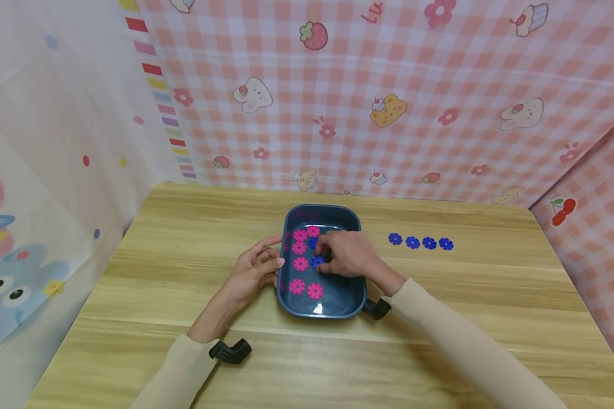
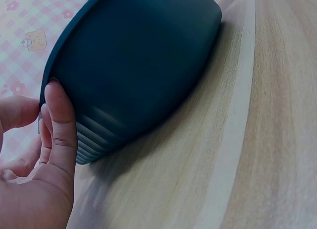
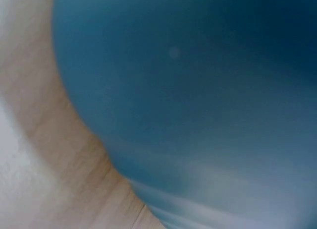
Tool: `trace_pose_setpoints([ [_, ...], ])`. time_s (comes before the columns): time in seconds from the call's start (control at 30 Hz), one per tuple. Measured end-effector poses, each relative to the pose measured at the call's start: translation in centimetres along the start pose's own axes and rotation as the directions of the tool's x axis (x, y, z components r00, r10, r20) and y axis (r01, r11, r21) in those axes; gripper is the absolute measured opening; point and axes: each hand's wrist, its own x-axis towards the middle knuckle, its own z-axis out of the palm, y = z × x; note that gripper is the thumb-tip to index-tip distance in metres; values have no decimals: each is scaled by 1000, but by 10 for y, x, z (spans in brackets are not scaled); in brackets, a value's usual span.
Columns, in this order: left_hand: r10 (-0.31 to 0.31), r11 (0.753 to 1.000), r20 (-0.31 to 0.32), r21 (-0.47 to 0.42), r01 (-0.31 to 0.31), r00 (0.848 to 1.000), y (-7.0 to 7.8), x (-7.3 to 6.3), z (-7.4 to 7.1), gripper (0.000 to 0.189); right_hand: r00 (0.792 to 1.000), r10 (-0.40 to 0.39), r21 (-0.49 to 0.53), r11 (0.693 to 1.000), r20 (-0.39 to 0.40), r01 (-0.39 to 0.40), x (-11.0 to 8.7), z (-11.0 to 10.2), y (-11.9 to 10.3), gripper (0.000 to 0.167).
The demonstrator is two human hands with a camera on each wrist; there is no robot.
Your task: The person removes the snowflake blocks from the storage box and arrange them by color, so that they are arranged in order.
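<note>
A dark blue rectangular plastic bin (image 1: 321, 304) stands mid-table. My left hand (image 1: 253, 271) holds its left side; in the left wrist view the thumb lies against the outer wall and a finger meets the rim. Inside the bin, several pink notched snowflake discs (image 1: 300, 264) lie mostly along the left, with one blue snowflake disc (image 1: 313, 243) beside them. My right hand (image 1: 349, 253) reaches in over the right wall, pinching another blue snowflake disc (image 1: 317, 262) between thumb and fingers. The right wrist view shows only the bin's blurred outer wall (image 3: 173, 100), no fingers.
To the right of the bin, several blue snowflake discs (image 1: 413, 242) lie in a row on the wooden table (image 1: 307, 363). Behind the table hangs a pink checked cloth (image 1: 337, 85). A patterned white cloth (image 1: 56, 142) hangs at the left.
</note>
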Motion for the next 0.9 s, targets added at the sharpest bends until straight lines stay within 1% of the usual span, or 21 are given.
trace_pose_setpoints([
  [0.2, 0, 1000, 0, -1, 0, 1000, 0, 0, 0, 59, 1000, -7, 49, 999, -16, 8, -1, 0, 0, 28],
  [0.33, -5, 1000, -1, -3, 5, 1000, 0, 1, 0, 59, 999, -24, 127, 991, -47, 30, -2, 0, 2, 19],
  [0.43, -4, 1000, -1, -4, 4, 1000, -1, 2, -1, 59, 997, -37, 214, 975, -75, 52, -4, 0, 3, 14],
  [0.53, -1, 1000, -2, -6, 1, 1000, -1, 2, -1, 59, 993, -48, 279, 957, -105, 75, -4, -1, 5, 11],
  [0.73, -4, 1000, -3, -17, 4, 1000, -1, 1, -1, 60, 985, -45, 353, 930, -167, 102, -6, 1, 8, 7],
  [0.9, -6, 1000, -5, -16, 6, 1000, -2, 1, -1, 60, 978, -33, 458, 880, -207, 127, -8, 2, 10, 8],
])
